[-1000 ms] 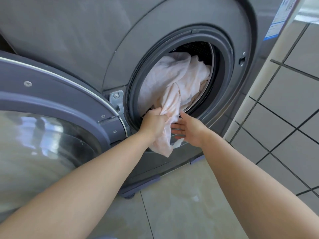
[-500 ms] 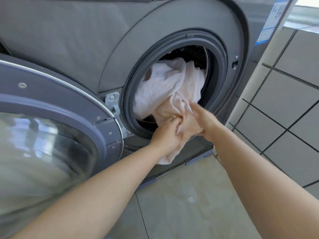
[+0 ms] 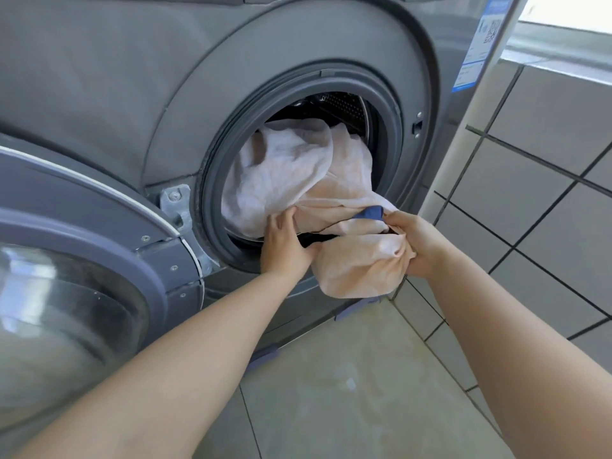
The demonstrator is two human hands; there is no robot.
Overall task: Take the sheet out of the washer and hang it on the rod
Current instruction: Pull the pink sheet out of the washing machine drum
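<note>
A pale pink sheet [image 3: 298, 173] bulges out of the round opening of the grey front-loading washer [image 3: 298, 38]. Part of it hangs over the lower rim as a bunch. My right hand [image 3: 414, 243] grips that bunch at the right of the opening, beside a small blue piece of cloth [image 3: 371, 213]. My left hand [image 3: 284, 246] reaches in at the lower rim and holds the sheet from below, fingers partly hidden by fabric. The rod is not in view.
The washer's door [image 3: 82, 260] stands swung open at the left, close to my left forearm. A grey tiled wall [image 3: 546, 193] rises right of the machine. Beige floor tiles [image 3: 347, 392] lie below my arms.
My right hand took hold of the sheet and pulled a bunch out to the right over the rim. My left hand shifted left onto the fabric at the lower rim. A blue cloth came into sight.
</note>
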